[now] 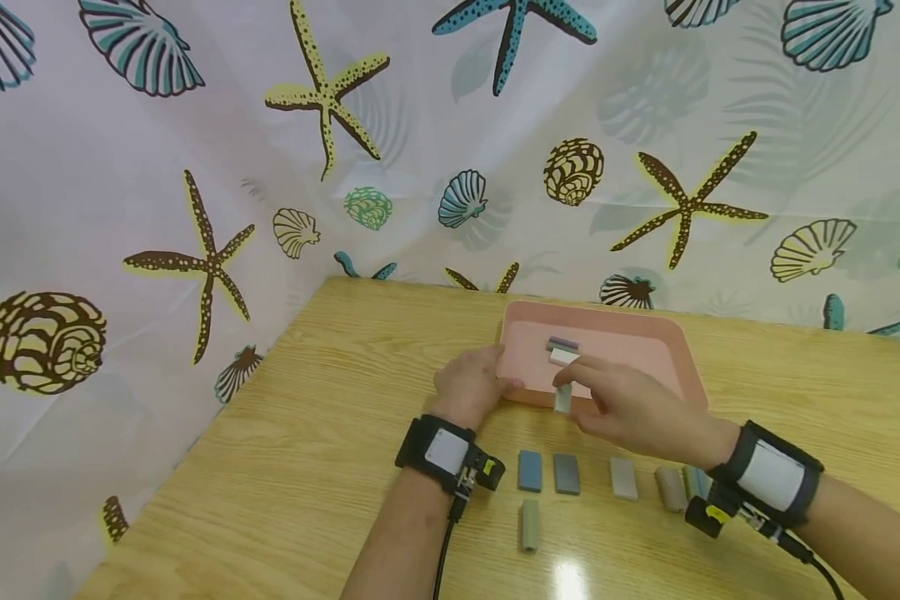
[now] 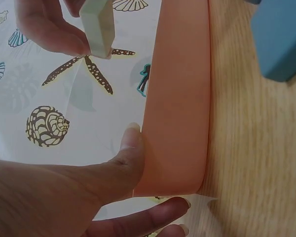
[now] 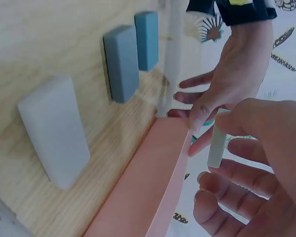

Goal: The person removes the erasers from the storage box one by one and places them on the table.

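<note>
My right hand [image 1: 633, 408] pinches a small pale green block [image 1: 562, 398] between thumb and fingers, over the near rim of a pink tray [image 1: 678, 354]. Seen from the right wrist, the block [image 3: 217, 143] stands on edge between thumb and fingertips. At the tray's left near corner, my left hand [image 1: 471, 385] grips the wall. Its thumb [image 2: 133, 143] lies against the rim, with the fingers outside. Inside the tray lie a white block [image 1: 562, 357] and, behind it, a dark purplish block [image 1: 562, 342]; the right fingers partly cover the white one.
On the wooden table before the tray lie a blue block [image 1: 529, 471], a grey-blue block [image 1: 567, 474], a light grey block [image 1: 623, 479] and a tan block [image 1: 671, 489]. A teal block [image 1: 694, 481] is partly behind the right wrist. An olive block [image 1: 530, 525] lies closer. A patterned cloth [image 1: 420, 125] hangs behind.
</note>
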A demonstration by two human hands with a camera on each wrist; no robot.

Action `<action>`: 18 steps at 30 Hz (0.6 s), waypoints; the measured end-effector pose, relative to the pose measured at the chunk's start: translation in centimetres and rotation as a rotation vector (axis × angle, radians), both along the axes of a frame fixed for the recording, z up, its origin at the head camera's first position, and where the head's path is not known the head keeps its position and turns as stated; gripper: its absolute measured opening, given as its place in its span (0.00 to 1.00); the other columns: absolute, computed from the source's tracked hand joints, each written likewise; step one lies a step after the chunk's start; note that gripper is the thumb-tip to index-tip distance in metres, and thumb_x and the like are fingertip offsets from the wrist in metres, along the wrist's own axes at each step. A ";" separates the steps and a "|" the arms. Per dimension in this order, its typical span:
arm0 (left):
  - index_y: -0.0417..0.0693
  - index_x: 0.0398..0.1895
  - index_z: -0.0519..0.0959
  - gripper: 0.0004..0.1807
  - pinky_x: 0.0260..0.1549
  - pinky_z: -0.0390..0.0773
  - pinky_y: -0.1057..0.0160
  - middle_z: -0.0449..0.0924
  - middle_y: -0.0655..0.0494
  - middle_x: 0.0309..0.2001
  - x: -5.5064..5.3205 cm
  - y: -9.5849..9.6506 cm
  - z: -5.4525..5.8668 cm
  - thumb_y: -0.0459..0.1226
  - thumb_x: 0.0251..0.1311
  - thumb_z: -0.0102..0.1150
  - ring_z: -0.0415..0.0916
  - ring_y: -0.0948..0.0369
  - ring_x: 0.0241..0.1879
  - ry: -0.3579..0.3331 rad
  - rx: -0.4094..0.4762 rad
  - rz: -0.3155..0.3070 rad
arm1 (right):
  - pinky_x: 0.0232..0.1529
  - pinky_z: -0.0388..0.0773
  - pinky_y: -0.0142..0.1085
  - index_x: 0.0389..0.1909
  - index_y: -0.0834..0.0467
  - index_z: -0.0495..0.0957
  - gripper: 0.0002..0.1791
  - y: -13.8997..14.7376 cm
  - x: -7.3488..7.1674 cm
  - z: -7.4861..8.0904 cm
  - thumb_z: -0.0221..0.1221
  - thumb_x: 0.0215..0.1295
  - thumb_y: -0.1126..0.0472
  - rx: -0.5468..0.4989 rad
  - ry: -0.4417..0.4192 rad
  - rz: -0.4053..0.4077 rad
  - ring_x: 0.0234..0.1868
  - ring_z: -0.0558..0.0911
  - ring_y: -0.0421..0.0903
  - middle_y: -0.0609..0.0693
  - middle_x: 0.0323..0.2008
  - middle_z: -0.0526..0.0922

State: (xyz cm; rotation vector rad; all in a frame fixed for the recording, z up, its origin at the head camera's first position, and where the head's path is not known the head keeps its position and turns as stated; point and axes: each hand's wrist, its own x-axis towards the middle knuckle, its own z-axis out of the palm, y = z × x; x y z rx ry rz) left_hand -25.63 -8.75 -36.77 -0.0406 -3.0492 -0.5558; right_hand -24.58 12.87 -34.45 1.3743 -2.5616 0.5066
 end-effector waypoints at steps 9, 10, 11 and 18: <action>0.58 0.62 0.67 0.34 0.38 0.74 0.50 0.76 0.55 0.54 -0.1 0.1 0.0 0.56 0.50 0.59 0.73 0.56 0.47 -0.014 0.001 -0.003 | 0.25 0.68 0.27 0.48 0.45 0.70 0.20 0.0 2.6 0.0 0.63 0.54 0.54 0.048 -0.053 0.048 0.24 0.69 0.36 0.37 0.41 0.71; 0.58 0.62 0.67 0.34 0.38 0.74 0.50 0.76 0.55 0.54 -0.1 0.1 0.0 0.56 0.50 0.59 0.73 0.56 0.48 -0.016 0.001 -0.002 | 0.25 0.68 0.27 0.48 0.45 0.71 0.20 0.0 2.8 0.0 0.62 0.54 0.55 0.047 -0.060 0.058 0.24 0.69 0.36 0.37 0.41 0.71; 0.58 0.62 0.67 0.34 0.38 0.74 0.50 0.76 0.55 0.54 -0.1 0.1 0.0 0.56 0.50 0.59 0.73 0.56 0.48 -0.019 0.000 -0.001 | 0.25 0.68 0.27 0.48 0.45 0.71 0.19 0.1 3.0 -0.1 0.62 0.54 0.55 0.046 -0.070 0.066 0.24 0.69 0.36 0.37 0.41 0.70; 0.58 0.61 0.67 0.34 0.38 0.74 0.49 0.76 0.55 0.54 0.0 0.2 0.1 0.56 0.50 0.59 0.73 0.57 0.48 -0.021 0.009 -0.001 | 0.26 0.69 0.26 0.44 0.45 0.74 0.17 0.2 4.4 -0.6 0.63 0.52 0.57 0.062 -0.133 0.090 0.26 0.71 0.36 0.37 0.42 0.70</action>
